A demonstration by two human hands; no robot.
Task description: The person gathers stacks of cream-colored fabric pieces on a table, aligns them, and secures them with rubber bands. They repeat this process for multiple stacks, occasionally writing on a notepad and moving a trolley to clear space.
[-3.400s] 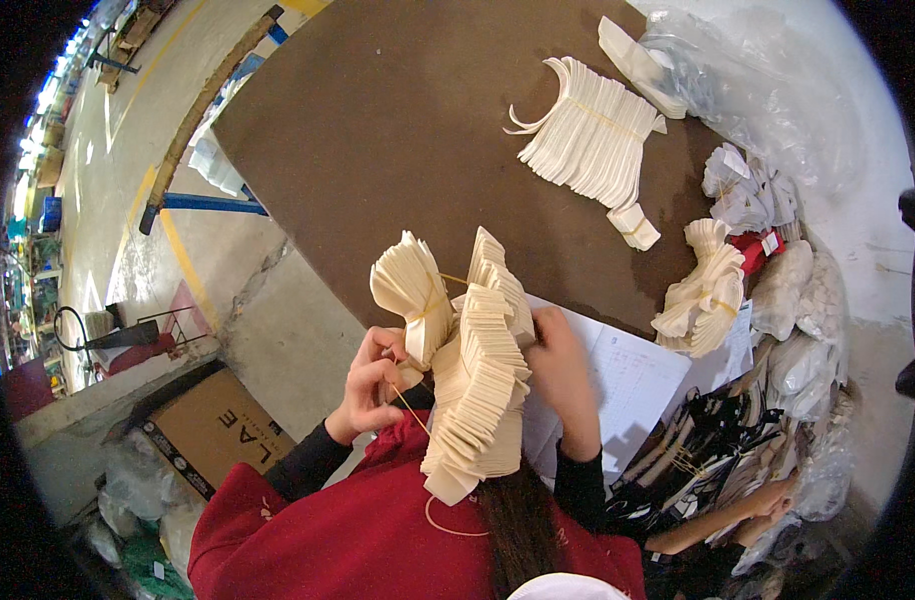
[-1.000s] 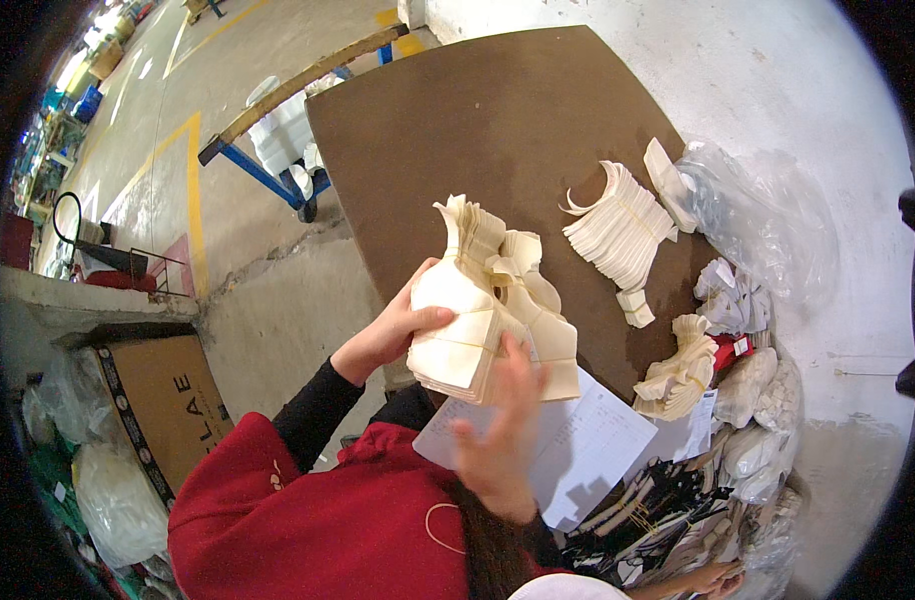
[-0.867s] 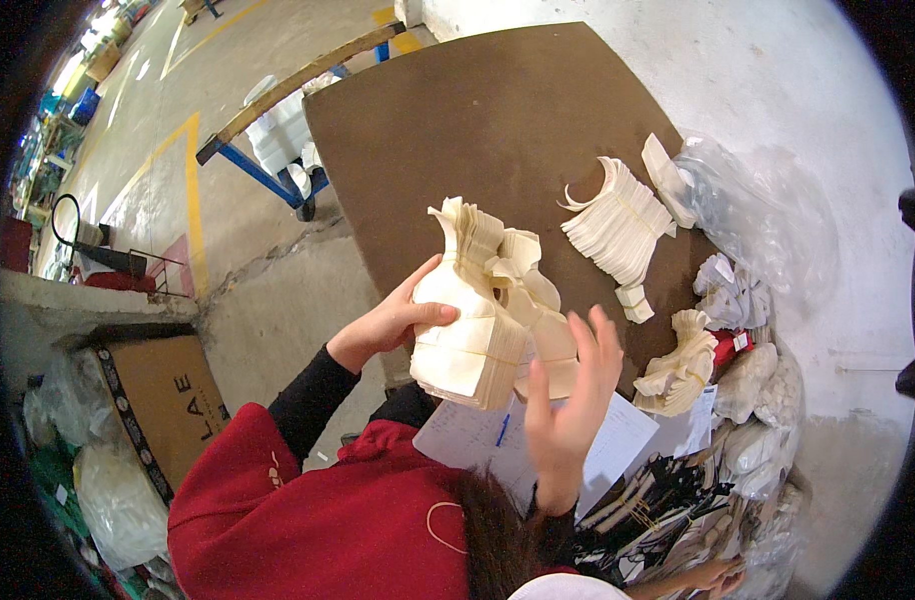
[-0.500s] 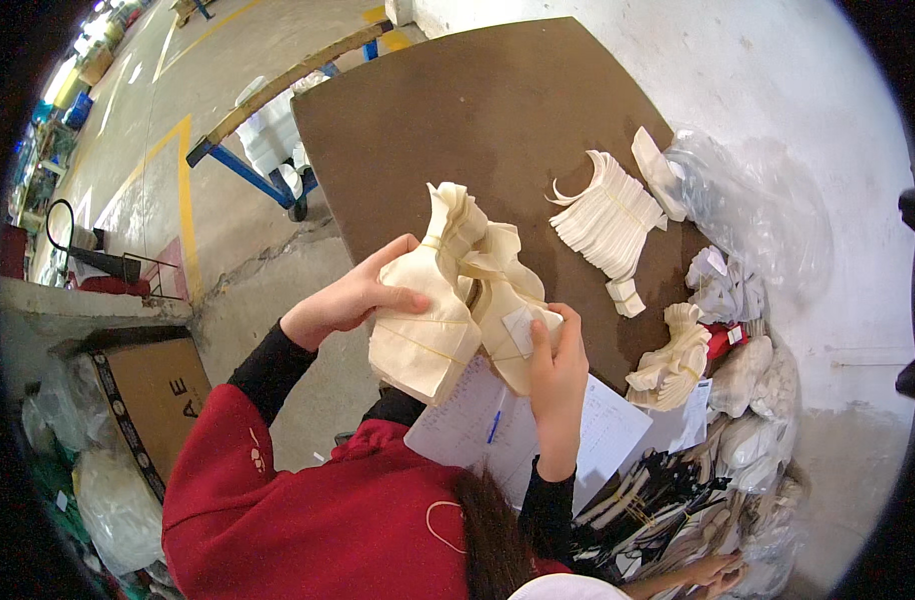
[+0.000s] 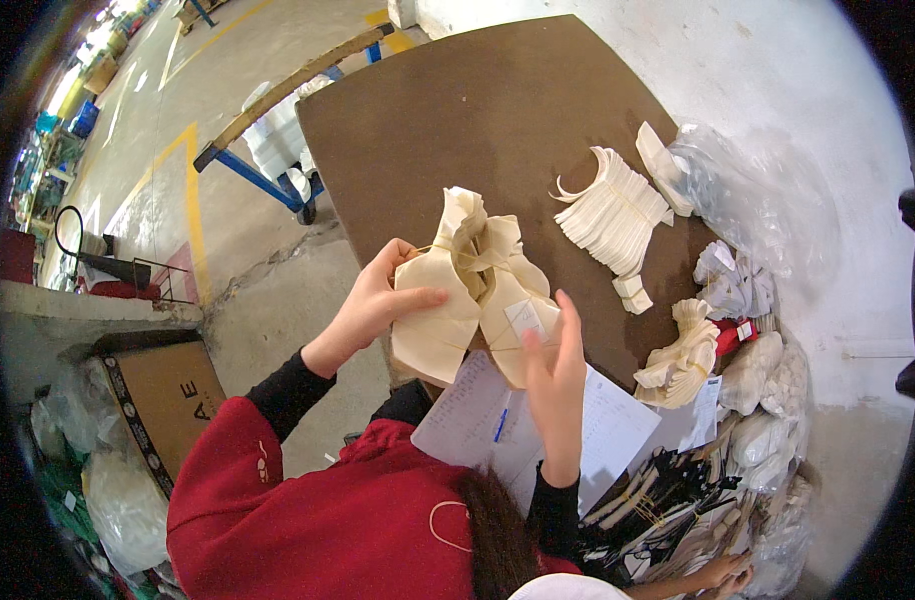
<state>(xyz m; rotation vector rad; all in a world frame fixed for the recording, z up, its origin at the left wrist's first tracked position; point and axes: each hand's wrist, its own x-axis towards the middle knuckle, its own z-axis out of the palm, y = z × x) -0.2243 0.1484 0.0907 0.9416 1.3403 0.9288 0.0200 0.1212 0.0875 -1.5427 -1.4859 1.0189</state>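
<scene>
My left hand (image 5: 370, 308) is closed on the left part of a cream fabric bundle (image 5: 440, 310), thumb on the front face and fingers behind. Thin yellowish bands cross the cut pieces, whose narrow ends are gathered at the top. My right hand (image 5: 556, 385) grips the right part by its lower edge, its thumb close to a small white label (image 5: 526, 318). Both parts are held above the near side of the table, over open sheets of written paper (image 5: 468, 425). On the paper lies a blue pen (image 5: 502, 422).
Fanned cream fabric pieces (image 5: 618, 215) lie on the brown table (image 5: 458, 110), with another tied bundle (image 5: 678, 355) nearer. Plastic bags (image 5: 753, 190) line the white wall. Another person's hand (image 5: 723, 573) shows at lower right. A cardboard box (image 5: 168, 400) stands at left, a blue-framed cart (image 5: 268, 175) beyond.
My left hand has shifted right and slightly up on the bundle. The bundle's left part has turned and its lower edge has risen. The right hand still grips the labelled part.
</scene>
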